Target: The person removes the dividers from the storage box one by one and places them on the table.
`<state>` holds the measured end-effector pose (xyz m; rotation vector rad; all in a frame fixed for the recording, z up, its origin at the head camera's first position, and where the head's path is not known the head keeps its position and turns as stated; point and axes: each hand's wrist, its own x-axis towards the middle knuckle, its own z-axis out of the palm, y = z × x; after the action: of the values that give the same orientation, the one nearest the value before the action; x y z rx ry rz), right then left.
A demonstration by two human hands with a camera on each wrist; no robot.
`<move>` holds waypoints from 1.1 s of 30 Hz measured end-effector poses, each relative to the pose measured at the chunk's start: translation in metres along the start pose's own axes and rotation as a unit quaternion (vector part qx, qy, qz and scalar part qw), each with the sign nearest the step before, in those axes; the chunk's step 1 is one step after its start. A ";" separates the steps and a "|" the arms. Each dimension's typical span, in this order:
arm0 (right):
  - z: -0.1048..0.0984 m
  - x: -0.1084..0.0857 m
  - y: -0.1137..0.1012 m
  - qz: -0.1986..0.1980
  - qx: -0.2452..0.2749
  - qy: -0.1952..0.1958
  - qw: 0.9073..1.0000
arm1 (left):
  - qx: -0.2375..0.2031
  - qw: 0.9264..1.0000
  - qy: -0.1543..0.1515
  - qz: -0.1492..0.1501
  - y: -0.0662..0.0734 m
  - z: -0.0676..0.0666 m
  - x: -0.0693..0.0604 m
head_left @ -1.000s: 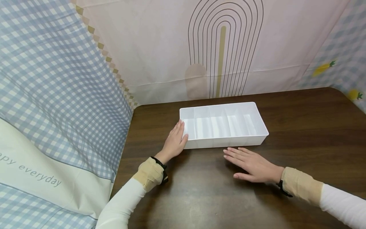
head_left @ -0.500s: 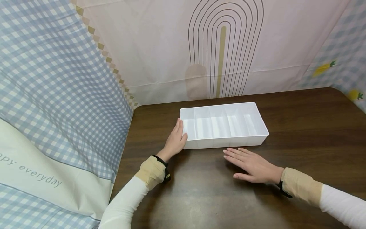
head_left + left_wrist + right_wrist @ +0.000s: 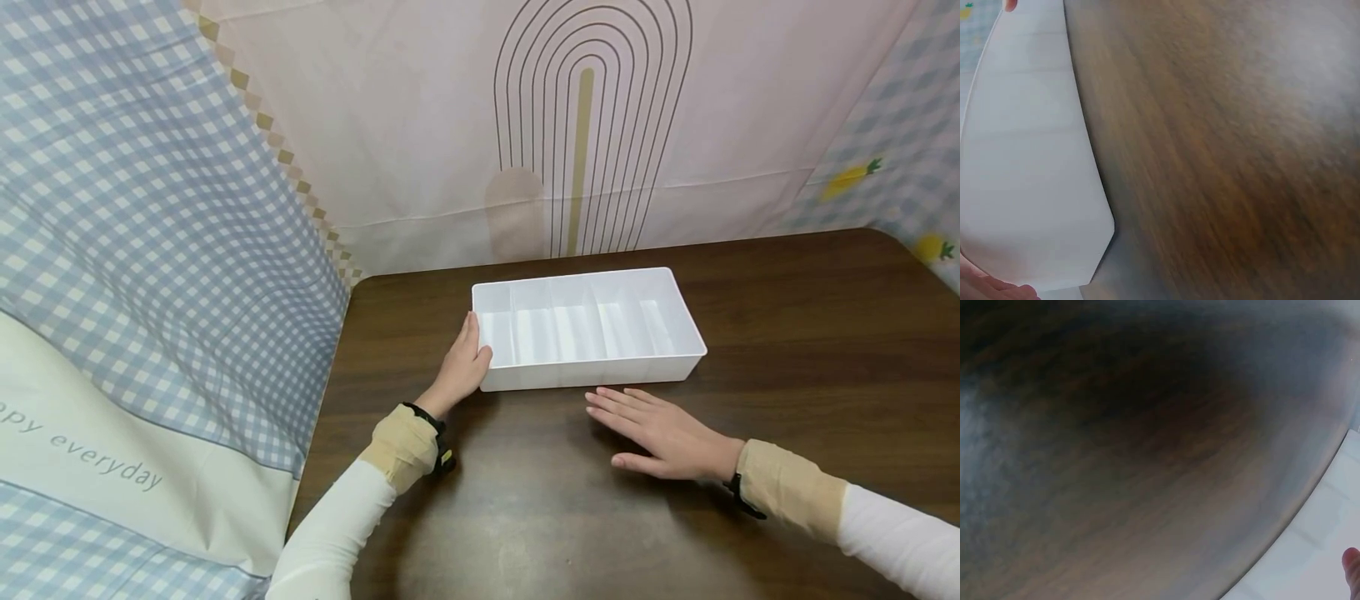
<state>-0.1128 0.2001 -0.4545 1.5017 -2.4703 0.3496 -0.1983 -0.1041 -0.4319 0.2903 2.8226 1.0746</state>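
1. So the bare left hand [image 3: 461, 368] has rolled over a bit: more edge-on now, where a second ago its back faced up flatter.
2. Its fingers slid slightly toward 9 o'clock, off the rim at that end of the white rectangular plastic divided box [image 3: 585, 373].
3. White-sleeved left forearm [image 3: 337, 525] swung toward 3 o'clock.
4. Black wristband [image 3: 440, 433] turned too, and a small yellow patch [image 3: 447, 457] shows.

head: lettering [image 3: 84, 450] clipped left | left wrist: tray [image 3: 1029, 169] clipped top | right wrist: tabletop [image 3: 1147, 494] blurred
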 end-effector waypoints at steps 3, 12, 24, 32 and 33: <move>0.001 0.000 0.000 0.004 0.002 -0.011 1.000 | -0.014 1.000 0.000 -0.006 0.001 0.000 0.001; 0.006 0.001 -0.002 -0.010 0.008 0.009 1.000 | -0.067 0.997 0.006 -0.024 -0.001 0.003 0.009; 0.010 0.003 -0.005 0.007 0.014 -0.013 1.000 | -0.119 0.990 0.019 -0.067 -0.003 0.007 0.011; 0.011 0.007 -0.007 0.014 0.028 -0.011 0.999 | -0.122 0.990 0.032 -0.069 -0.004 0.009 0.011; 0.012 0.008 -0.008 0.016 0.030 -0.011 0.999 | -0.123 0.990 0.033 -0.066 -0.005 0.009 0.011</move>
<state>-0.1102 0.1865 -0.4625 1.4969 -2.5255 0.4180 -0.2079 -0.0992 -0.4421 0.0442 2.6798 1.4054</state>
